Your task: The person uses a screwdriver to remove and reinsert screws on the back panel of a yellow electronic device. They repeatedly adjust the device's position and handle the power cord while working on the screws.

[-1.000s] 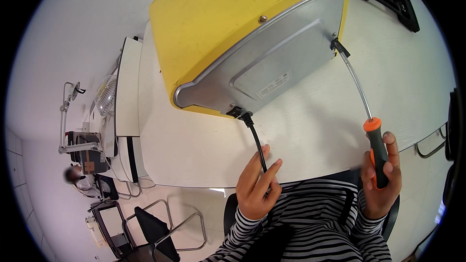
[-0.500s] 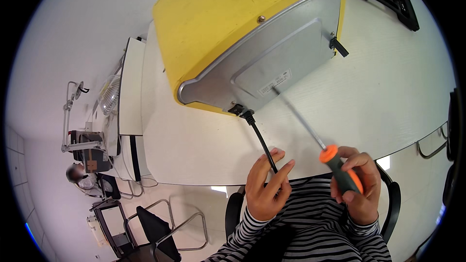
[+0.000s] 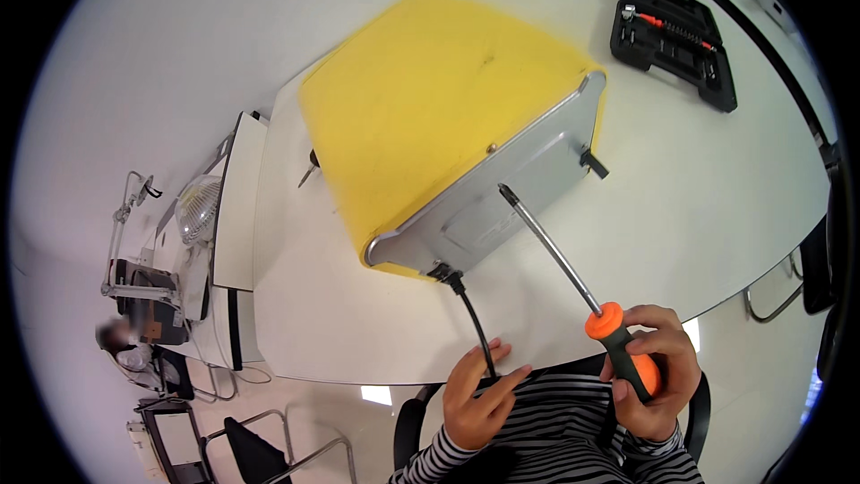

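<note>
My right hand is wrapped round the orange and dark green handle of a screwdriver. Its long metal shaft points up and left, and the tip shows in front of the grey metal panel of a yellow, box-shaped appliance. Whether the tip touches the panel, I cannot tell. A black power cord runs from a plug at the panel's lower left corner down to my left hand. That hand's fingers are apart, with the cord passing between them. A black clip-like part sticks out at the panel's right end.
An open black tool case with bits and red-handled tools lies at the far right of the white table. Another screwdriver is partly hidden behind the appliance. To the left are a chair, a fan and a seated person.
The view has shifted, so the appliance appears lower and more of the tool case shows. The screwdriver has moved relative to the panel, its tip now higher across it. The left hand stays by the cord.
</note>
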`<move>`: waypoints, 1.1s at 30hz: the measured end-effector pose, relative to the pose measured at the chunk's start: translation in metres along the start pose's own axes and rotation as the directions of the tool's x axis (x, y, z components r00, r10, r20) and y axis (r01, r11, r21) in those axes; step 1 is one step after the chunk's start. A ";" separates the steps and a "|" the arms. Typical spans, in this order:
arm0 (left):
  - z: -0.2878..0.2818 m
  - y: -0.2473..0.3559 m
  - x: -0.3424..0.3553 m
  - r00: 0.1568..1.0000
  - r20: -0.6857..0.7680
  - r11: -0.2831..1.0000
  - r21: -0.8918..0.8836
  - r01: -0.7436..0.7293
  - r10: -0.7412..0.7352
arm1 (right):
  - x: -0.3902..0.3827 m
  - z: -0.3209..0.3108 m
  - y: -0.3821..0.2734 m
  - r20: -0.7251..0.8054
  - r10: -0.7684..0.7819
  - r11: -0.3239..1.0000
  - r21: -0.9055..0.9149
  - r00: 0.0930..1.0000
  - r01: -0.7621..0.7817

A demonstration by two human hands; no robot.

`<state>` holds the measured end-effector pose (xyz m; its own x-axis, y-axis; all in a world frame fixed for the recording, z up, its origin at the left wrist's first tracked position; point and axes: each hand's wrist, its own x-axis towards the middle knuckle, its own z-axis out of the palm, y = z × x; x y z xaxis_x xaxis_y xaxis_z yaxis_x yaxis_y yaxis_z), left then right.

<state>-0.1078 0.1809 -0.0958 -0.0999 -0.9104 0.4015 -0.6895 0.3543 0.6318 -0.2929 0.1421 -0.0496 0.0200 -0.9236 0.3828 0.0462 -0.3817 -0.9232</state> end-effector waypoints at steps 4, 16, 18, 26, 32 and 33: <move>0.001 0.002 -0.003 1.000 0.007 1.000 -0.014 0.005 -0.005 | 0.005 -0.011 -0.009 -0.015 -0.100 0.978 -0.187 0.995 0.095; -0.050 0.007 0.025 0.958 -0.232 0.935 0.346 -0.082 0.170 | 0.017 -0.009 -0.017 0.030 -0.129 0.959 -0.252 0.991 0.132; -0.063 0.012 0.036 0.931 -0.297 0.904 0.421 -0.074 0.214 | 0.020 -0.009 -0.019 0.045 -0.141 0.956 -0.253 0.989 0.148; -0.080 0.036 0.104 0.916 -0.346 0.871 0.491 -0.005 0.200 | 0.020 -0.007 -0.016 0.037 -0.170 0.947 -0.270 0.985 0.173; -0.069 0.028 0.115 0.952 -0.261 0.848 0.530 0.003 0.159 | 0.018 -0.005 -0.015 -0.011 -0.171 0.946 -0.283 0.985 0.161; -0.066 0.026 0.114 0.945 -0.283 0.856 0.517 0.008 0.162 | 0.018 -0.004 -0.016 -0.027 -0.167 0.947 -0.282 0.986 0.153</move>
<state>-0.0897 0.1002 0.0108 -0.0031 -0.7428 0.6695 -0.9617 0.1858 0.2016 -0.2977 0.1318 -0.0286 -0.0148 -0.8473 0.5308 -0.2344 -0.5132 -0.8257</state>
